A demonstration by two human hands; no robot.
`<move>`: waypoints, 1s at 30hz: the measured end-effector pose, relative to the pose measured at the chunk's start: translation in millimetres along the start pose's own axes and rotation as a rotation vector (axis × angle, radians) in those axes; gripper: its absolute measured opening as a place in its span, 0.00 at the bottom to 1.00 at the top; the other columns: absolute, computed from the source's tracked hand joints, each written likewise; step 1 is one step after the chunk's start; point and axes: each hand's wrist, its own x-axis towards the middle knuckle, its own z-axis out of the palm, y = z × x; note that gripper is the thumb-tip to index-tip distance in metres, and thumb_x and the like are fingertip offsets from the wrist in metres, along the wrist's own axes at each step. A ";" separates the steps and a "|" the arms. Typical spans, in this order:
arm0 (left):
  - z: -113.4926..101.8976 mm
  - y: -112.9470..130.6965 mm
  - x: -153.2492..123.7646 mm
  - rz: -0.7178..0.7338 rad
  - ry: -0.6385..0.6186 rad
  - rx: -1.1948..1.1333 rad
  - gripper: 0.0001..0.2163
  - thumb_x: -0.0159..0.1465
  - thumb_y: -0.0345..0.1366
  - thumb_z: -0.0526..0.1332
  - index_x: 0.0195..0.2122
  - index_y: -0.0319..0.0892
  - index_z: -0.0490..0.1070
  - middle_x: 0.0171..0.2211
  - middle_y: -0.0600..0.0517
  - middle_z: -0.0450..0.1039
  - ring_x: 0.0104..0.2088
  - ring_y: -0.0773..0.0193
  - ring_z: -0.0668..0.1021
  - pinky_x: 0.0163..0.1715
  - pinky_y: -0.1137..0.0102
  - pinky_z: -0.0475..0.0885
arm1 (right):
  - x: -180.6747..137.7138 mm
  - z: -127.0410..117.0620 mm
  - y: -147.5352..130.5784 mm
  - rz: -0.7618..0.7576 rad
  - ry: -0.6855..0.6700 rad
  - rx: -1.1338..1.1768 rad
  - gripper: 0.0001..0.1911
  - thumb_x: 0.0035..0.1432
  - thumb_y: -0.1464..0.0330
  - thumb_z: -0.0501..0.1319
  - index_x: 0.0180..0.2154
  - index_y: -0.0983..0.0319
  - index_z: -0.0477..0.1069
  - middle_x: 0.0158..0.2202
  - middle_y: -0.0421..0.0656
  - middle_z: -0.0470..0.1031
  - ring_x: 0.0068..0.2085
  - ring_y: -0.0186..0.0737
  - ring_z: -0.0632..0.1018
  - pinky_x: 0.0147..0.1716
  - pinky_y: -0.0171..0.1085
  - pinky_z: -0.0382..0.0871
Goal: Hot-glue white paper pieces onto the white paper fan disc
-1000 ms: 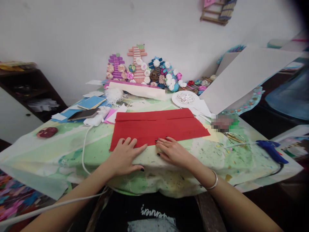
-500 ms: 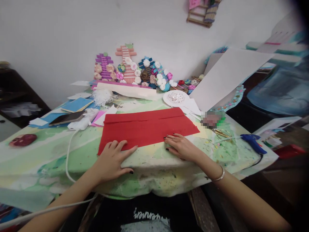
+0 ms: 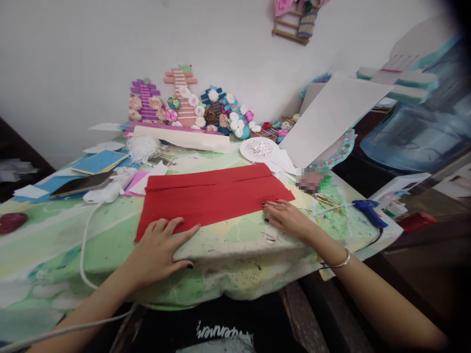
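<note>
A folded sheet of red material [image 3: 213, 193], crepe paper or cloth, lies flat across the table with a raised fold line along its far side. My left hand [image 3: 158, 255] rests at its near left edge, fingers spread and fingertips on the red sheet. At the near right edge, my right hand [image 3: 289, 218] lies with its fingers stretched out flat over the sheet's border. A silver bangle [image 3: 343, 259] is on my right wrist. Neither hand grips anything.
Scissors [image 3: 326, 201] and a blue glue gun [image 3: 370, 212] lie at the right. A white plate [image 3: 259, 148] with small pieces stands behind the sheet. At the left are a dark phone [image 3: 81, 184], a white power strip [image 3: 110, 185] and its cable. Flower-decorated crafts [image 3: 186, 105] line the wall.
My right hand has slid to the right along the sheet's near edge. My left hand stays at the left part of the sheet. The whole view has shifted slightly to the right.
</note>
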 end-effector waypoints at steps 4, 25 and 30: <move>-0.2 0.1 0.2 0.000 -0.004 -0.003 0.33 0.53 0.59 0.54 0.60 0.57 0.53 0.51 0.42 0.61 0.42 0.48 0.66 0.44 0.55 0.59 | -8.5 -2.1 11.0 0.047 -0.014 -0.034 0.14 0.62 0.65 0.50 0.47 0.62 0.67 0.47 0.49 0.72 0.49 0.46 0.72 0.49 0.47 0.60; 2.7 0.0 -1.8 0.007 0.025 0.003 0.33 0.54 0.59 0.54 0.61 0.57 0.52 0.51 0.41 0.61 0.42 0.48 0.67 0.44 0.55 0.60 | -46.2 -8.3 64.0 0.234 -0.097 -0.172 0.16 0.64 0.63 0.45 0.43 0.61 0.66 0.43 0.48 0.73 0.42 0.43 0.74 0.51 0.48 0.53; 3.3 -0.5 -2.0 0.004 0.033 -0.005 0.33 0.54 0.59 0.53 0.60 0.57 0.53 0.51 0.42 0.62 0.42 0.48 0.67 0.44 0.55 0.60 | -51.1 -10.1 69.5 0.258 -0.106 -0.196 0.15 0.64 0.63 0.45 0.40 0.61 0.66 0.40 0.47 0.74 0.41 0.42 0.74 0.51 0.46 0.54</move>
